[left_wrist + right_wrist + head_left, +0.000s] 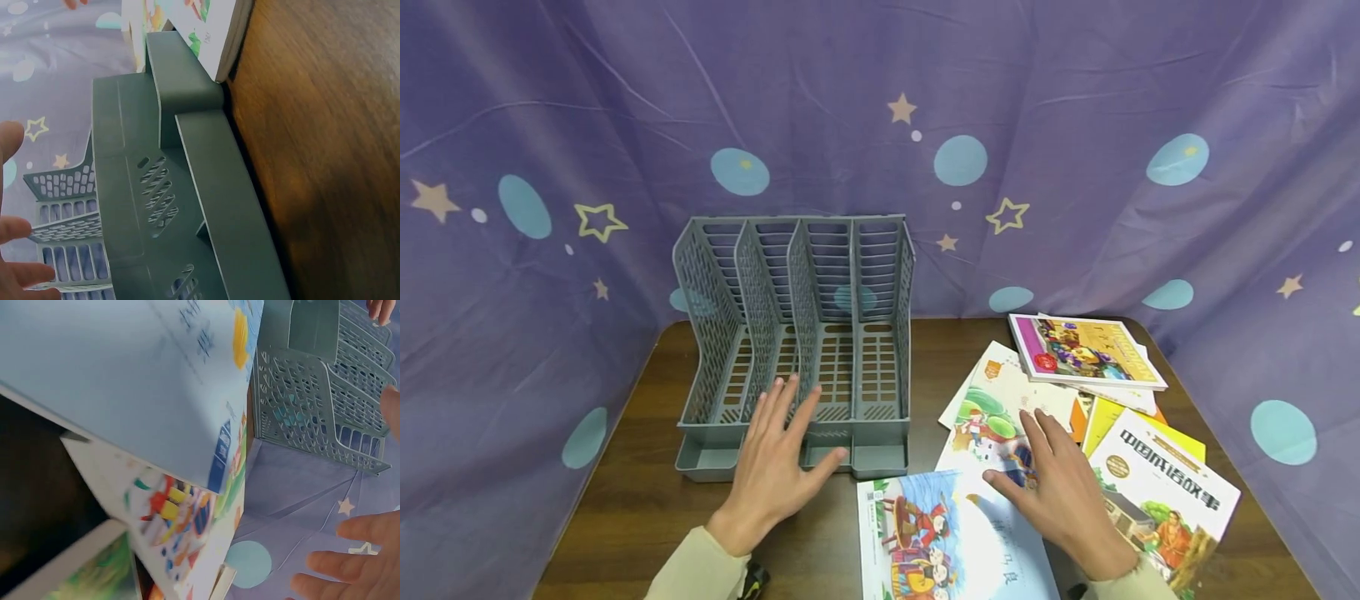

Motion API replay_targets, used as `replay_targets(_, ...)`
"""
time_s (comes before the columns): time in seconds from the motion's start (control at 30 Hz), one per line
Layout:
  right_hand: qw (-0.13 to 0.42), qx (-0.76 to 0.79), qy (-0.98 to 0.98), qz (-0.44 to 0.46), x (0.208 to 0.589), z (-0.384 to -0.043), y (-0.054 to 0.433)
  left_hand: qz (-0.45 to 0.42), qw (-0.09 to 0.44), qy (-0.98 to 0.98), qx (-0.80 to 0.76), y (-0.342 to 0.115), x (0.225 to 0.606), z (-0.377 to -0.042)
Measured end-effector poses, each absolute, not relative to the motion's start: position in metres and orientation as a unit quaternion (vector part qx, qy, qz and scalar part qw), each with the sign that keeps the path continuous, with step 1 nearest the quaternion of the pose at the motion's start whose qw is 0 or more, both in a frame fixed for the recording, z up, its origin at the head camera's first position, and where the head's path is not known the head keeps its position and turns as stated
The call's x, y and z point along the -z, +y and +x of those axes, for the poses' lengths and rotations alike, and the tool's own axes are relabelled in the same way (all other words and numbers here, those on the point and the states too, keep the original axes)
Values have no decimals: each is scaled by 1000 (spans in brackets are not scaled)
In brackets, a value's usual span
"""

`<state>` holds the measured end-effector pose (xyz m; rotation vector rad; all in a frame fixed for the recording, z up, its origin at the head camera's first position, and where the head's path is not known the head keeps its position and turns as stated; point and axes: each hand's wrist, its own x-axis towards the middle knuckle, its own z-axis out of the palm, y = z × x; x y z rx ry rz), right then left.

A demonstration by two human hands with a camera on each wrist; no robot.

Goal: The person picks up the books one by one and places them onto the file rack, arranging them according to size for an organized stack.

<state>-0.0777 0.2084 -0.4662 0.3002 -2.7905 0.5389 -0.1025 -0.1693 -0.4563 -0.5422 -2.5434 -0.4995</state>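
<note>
A grey-green plastic file rack (793,333) with several upright slots stands at the back left of the table. My left hand (778,458) hovers over its front trays, fingers straight and spread, holding nothing. To the right, my right hand (1063,492) is held over scattered picture books, its fingers extended and nothing in them. Below it lies a blue picture book (940,533) at the table's front, overlapping a book with a green melon picture (985,417). A white book with large dark lettering (1161,500) lies just right of that hand.
A purple-edged book (1086,350) tops a small pile at the back right, with a yellow book (1105,417) partly covered in front. A purple curtain (850,100) with stars and blue ovals surrounds the wooden table (617,533).
</note>
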Motion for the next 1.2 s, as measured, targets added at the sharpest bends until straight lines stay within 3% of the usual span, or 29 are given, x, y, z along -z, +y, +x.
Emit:
replay_targets(0.2, 132, -190, -969, 82, 469, -62, 213, -192, 248, -929, 197, -169, 458, -100)
replay_targets(0.77, -20, -177, -983, -44, 476, -21, 222, -107, 246, -941, 206, -234, 457, -94)
replay_targets(1.2, -146, -197, -958, -148, 482, -16, 228, -16, 238, -938, 251, -267, 461, -101)
